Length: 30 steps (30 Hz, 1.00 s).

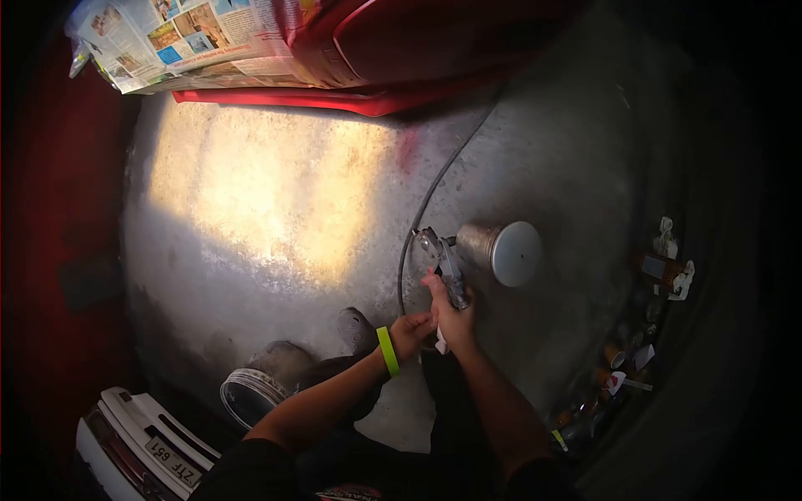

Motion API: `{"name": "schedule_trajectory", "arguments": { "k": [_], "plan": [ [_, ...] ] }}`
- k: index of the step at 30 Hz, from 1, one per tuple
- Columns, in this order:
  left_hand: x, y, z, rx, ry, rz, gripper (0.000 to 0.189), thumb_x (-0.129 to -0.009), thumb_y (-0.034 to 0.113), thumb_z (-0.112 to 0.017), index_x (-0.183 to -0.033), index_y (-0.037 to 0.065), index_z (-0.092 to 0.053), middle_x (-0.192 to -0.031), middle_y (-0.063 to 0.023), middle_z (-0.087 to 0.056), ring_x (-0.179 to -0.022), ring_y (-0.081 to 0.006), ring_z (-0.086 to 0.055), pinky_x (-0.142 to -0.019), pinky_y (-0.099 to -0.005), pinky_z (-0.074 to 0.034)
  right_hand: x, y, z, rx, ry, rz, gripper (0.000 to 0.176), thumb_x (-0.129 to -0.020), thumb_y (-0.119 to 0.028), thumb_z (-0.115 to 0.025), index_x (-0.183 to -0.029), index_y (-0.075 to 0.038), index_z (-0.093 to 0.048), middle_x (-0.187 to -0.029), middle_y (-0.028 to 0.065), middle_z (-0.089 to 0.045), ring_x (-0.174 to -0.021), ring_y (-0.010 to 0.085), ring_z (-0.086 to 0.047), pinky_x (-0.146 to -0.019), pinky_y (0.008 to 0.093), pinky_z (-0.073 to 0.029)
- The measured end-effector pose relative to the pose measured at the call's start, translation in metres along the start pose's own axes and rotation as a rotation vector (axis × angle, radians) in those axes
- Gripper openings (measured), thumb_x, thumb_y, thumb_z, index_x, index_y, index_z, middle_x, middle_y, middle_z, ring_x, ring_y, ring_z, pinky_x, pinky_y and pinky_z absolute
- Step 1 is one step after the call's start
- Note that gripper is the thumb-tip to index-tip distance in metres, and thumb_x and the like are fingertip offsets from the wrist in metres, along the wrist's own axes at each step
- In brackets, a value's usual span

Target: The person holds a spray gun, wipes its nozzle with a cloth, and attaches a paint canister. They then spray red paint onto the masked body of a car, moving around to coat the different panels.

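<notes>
A metal spray gun (447,267) with a round silver cup (511,253) on its side is held by my right hand (455,317), whose fingers wrap round its handle. My left hand (411,332), below a yellow-green wristband (388,351), is closed close beside the handle's lower end; what its fingers hold is too small to make out. A dark hose (437,179) runs along the floor from the top and passes behind the gun toward my hands.
A red car body part (368,102) partly covered in newspaper (188,42) is at the top. An open bucket (251,396) stands lower left, near a white bumper with a plate (171,463). Cups and litter (615,356) line the right side. Sunlight falls on the concrete floor (576,175).
</notes>
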<state>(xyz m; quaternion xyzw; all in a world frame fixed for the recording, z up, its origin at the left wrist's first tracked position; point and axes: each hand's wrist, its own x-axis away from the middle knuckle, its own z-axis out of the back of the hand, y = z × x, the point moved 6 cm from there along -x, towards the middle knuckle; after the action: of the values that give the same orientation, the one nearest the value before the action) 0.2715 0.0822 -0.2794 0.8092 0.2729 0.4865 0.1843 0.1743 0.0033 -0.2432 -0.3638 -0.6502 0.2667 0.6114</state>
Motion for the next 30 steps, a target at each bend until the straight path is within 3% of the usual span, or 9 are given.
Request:
{"name": "schedule_trajectory", "arguments": {
  "k": [2, 6, 9, 15, 20, 21, 23, 25, 30],
  "plan": [
    [-0.015, 0.001, 0.018, -0.253, 0.034, -0.014, 0.02, -0.099, 0.018, -0.059, -0.104, 0.003, -0.07, -0.092, -0.0036, -0.071, -0.086, -0.0104, -0.066, -0.081, -0.0271, -0.051, -0.02, 0.018, -0.001, -0.004, -0.026, -0.031, 0.024, -0.095, -0.018, -0.066, -0.113, -0.001, -0.066, -0.095, 0.0051, -0.069, -0.085, 0.012, -0.062, -0.078, 0.0284, -0.049],
    [-0.047, -0.014, 0.05, -0.463, 0.07, -0.079, 0.018, -0.095, 0.018, -0.063, -0.098, 0.003, -0.072, -0.088, -0.0063, -0.072, -0.083, -0.0119, -0.067, -0.079, -0.0279, -0.052, -0.044, 0.041, -0.008, -0.015, -0.02, -0.12, 0.026, -0.1, -0.026, -0.06, -0.094, -0.002, -0.07, -0.048, -0.0053, -0.041, -0.042, 0.0033, -0.037, -0.039, 0.0238, -0.026],
    [-0.076, -0.019, 0.07, -0.561, -0.052, -0.243, 0.02, -0.097, 0.018, -0.063, -0.111, 0.004, -0.07, -0.087, -0.0058, -0.07, -0.081, -0.0113, -0.065, -0.078, -0.0291, -0.053, -0.068, 0.066, -0.005, 0.056, 0.007, -0.12, 0.028, -0.099, -0.029, -0.06, -0.098, -0.002, -0.067, -0.058, 0.0, -0.054, -0.042, 0.0047, -0.038, -0.039, 0.0238, -0.027],
    [-0.118, 0.002, 0.085, -0.489, -0.199, -0.368, 0.019, -0.099, 0.015, -0.059, -0.109, 0.003, -0.069, -0.086, -0.0044, -0.069, -0.082, -0.0116, -0.064, -0.08, -0.0295, -0.053, -0.11, 0.064, -0.012, 0.054, -0.075, 0.07, 0.031, -0.099, -0.032, -0.06, -0.108, -0.002, -0.063, -0.093, 0.0094, -0.069, -0.042, 0.0076, -0.042, -0.04, 0.0242, -0.03],
    [-0.156, 0.011, 0.097, -0.755, -0.447, -0.474, 0.02, -0.096, 0.009, -0.059, -0.112, 0.004, -0.068, -0.096, -0.0115, -0.072, -0.088, -0.0199, -0.069, -0.081, -0.0329, -0.054, -0.105, 0.049, -0.017, 0.042, 0.004, 0.123, 0.032, -0.099, -0.034, -0.06, -0.107, -0.003, -0.064, -0.088, 0.0078, -0.069, -0.042, 0.0083, -0.042, -0.039, 0.0244, -0.03],
    [-0.127, 0.055, 0.088, -1.1, -0.476, -0.581, 0.022, -0.091, 0.013, -0.061, -0.109, 0.005, -0.07, -0.102, -0.0166, -0.072, -0.09, -0.029, -0.07, -0.083, -0.0371, -0.053, -0.104, 0.043, -0.02, 0.054, 0.013, 0.144, 0.032, -0.099, -0.034, -0.06, -0.106, -0.003, -0.064, -0.087, 0.0075, -0.068, -0.041, 0.0084, -0.042, -0.039, 0.0245, -0.03],
    [-0.15, 0.062, 0.119, -1.398, -0.31, -0.227, 0.025, -0.088, 0.019, -0.062, -0.104, 0.004, -0.073, -0.106, -0.0188, -0.071, -0.094, -0.0351, -0.069, -0.085, -0.0409, -0.052, -0.103, 0.033, -0.028, 0.124, 0.057, 0.181, 0.033, -0.098, -0.036, -0.061, -0.105, -0.004, -0.064, -0.086, 0.0068, -0.068, -0.041, 0.0089, -0.042, -0.038, 0.0248, -0.029],
    [-0.17, 0.068, 0.143, -1.708, -0.357, -0.236, 0.029, -0.086, 0.024, -0.062, -0.102, 0.003, -0.074, -0.109, -0.0202, -0.07, -0.098, -0.0362, -0.067, -0.086, -0.0424, -0.052, -0.105, 0.029, -0.035, 0.186, 0.099, 0.195, 0.034, -0.097, -0.037, -0.062, -0.104, -0.004, -0.064, -0.084, 0.0062, -0.068, -0.04, 0.0089, -0.041, -0.037, 0.0248, -0.029],
    [-0.177, 0.062, 0.177, -1.667, -0.334, -0.084, 0.031, -0.086, 0.024, -0.062, -0.107, 0.003, -0.073, -0.115, -0.022, -0.068, -0.105, -0.037, -0.065, -0.09, -0.0435, -0.051, -0.124, 0.022, -0.065, 0.266, 0.084, 0.185, 0.034, -0.096, -0.038, -0.064, -0.102, -0.004, -0.065, -0.082, 0.006, -0.067, -0.04, 0.008, -0.04, -0.037, 0.0238, -0.027]
  ]
}}
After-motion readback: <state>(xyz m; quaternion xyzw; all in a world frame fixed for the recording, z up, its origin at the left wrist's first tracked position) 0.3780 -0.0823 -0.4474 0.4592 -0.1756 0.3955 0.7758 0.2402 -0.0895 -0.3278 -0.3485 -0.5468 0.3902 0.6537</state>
